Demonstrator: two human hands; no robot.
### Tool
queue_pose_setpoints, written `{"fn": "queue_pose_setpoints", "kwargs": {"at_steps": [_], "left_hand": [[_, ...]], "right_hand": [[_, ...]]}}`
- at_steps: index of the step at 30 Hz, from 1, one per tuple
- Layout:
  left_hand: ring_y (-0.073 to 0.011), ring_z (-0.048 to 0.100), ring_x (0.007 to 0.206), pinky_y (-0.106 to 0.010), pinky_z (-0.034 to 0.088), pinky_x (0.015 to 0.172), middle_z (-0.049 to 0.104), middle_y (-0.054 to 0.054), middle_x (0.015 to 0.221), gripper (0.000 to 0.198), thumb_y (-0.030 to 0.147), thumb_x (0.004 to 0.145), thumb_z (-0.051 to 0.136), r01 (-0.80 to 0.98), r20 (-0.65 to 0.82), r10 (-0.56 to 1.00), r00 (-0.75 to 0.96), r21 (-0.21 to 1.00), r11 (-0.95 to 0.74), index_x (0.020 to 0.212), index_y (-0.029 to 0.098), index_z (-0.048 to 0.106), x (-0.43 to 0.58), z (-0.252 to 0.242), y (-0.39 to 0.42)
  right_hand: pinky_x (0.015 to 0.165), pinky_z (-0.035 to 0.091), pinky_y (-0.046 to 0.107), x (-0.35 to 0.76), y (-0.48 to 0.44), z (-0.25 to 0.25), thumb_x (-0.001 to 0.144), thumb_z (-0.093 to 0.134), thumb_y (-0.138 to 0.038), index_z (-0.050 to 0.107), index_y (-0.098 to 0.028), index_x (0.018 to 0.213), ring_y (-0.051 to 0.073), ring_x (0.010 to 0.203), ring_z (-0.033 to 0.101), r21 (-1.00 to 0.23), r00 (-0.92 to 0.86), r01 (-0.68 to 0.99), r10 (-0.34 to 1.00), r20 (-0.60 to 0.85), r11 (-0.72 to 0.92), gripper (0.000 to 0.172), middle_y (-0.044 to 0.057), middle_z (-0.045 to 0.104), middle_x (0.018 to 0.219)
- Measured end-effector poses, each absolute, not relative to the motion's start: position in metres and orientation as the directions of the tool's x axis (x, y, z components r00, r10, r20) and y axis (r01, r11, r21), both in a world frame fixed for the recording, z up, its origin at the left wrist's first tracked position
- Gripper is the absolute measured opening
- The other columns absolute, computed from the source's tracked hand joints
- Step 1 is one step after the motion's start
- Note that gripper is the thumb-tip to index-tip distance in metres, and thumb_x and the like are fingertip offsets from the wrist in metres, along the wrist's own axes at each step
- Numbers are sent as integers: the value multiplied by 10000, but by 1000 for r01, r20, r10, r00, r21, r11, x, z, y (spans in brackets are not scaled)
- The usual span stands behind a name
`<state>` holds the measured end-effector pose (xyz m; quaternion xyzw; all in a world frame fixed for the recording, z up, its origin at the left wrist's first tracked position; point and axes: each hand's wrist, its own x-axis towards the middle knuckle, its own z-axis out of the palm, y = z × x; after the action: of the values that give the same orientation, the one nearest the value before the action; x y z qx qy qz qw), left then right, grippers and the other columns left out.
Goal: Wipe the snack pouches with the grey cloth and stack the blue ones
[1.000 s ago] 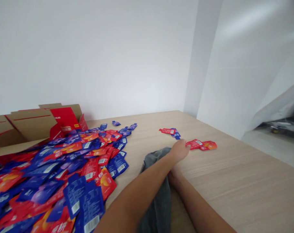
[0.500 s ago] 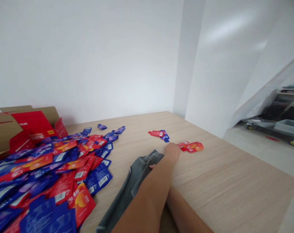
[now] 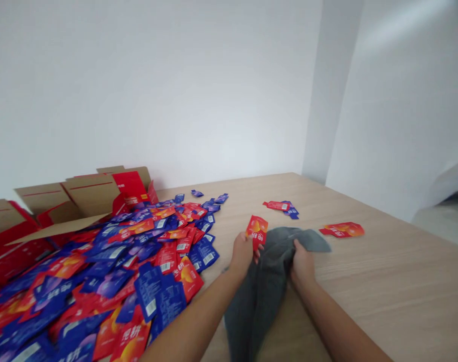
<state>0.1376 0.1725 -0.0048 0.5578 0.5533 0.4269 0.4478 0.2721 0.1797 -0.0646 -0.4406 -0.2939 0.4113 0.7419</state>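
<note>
My left hand (image 3: 243, 254) is closed on a red sachet (image 3: 257, 230) with orange fruit printed on it and holds it upright. The sachet is just above the left edge of a grey denim cloth (image 3: 262, 281), whose full shape I cannot make out. My right hand (image 3: 302, 260) pinches a fold of this cloth, and its loose end points to the right over the table. Beyond the right hand a red-orange sachet (image 3: 344, 230) lies flat. Farther back, a red sachet (image 3: 277, 205) partly overlaps a blue sachet (image 3: 291, 211).
A large heap of red and blue sachets (image 3: 111, 281) spreads over the left side of the wooden table (image 3: 395, 281). Behind it stand open red cardboard boxes (image 3: 133, 186) with brown flaps. A few blue sachets (image 3: 197, 193) lie near the white wall (image 3: 214, 100).
My left hand has come back left from the sachets on the right, now with a red one in it. The cloth has shifted and opened out. The view has turned left.
</note>
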Motion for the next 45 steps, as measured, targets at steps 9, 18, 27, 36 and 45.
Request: {"fn": "queue_pose_setpoints", "kwargs": {"at_steps": [9, 18, 27, 36, 45], "left_hand": [[-109, 402, 291, -225, 339, 347, 421, 26, 348, 351, 313, 870, 361, 118, -210, 975, 78, 973, 200, 657, 148, 585, 139, -56, 148], [-95, 441, 318, -194, 379, 339, 475, 31, 407, 306, 314, 861, 396, 91, -231, 966, 120, 971, 221, 685, 146, 582, 132, -51, 146], [-89, 480, 351, -194, 433, 358, 539, 26, 508, 146, 193, 834, 415, 137, -190, 970, 153, 976, 170, 801, 136, 545, 130, -48, 145], [-144, 564, 712, -276, 480, 705, 607, -16, 835, 326, 112, 846, 414, 445, 163, 983, 86, 877, -184, 1037, 241, 645, 112, -42, 138], [-184, 517, 831, -296, 417, 796, 550, -57, 879, 312, 103, 841, 431, 677, 218, 962, 164, 685, -270, 959, 227, 691, 107, -38, 140]], "right_hand": [[1062, 228, 462, 245, 162, -63, 685, 410, -106, 602, -225, 1148, 228, 1275, 372, -641, -303, 624, 895, 328, 446, 515, 52, 524, 1300], [1085, 209, 437, 247, 162, -68, 674, 345, -52, 511, -166, 1261, 205, 1317, 301, -567, -347, 701, 902, 259, 432, 620, 70, 432, 1375], [1046, 266, 449, 258, 177, -62, 717, 497, -160, 658, -212, 1034, 241, 1134, 521, -859, -50, 451, 968, 245, 241, 359, 54, 635, 1145], [796, 501, 370, 286, 183, -73, 776, 431, -446, 606, -144, 1045, 212, 902, 632, -979, 553, -57, 823, 131, 194, 441, 65, 687, 966], [1016, 319, 395, 259, 158, -54, 832, 455, -313, 656, -163, 1007, 229, 1072, 558, -585, -262, 678, 890, 373, 445, 306, 102, 670, 1052]]}}
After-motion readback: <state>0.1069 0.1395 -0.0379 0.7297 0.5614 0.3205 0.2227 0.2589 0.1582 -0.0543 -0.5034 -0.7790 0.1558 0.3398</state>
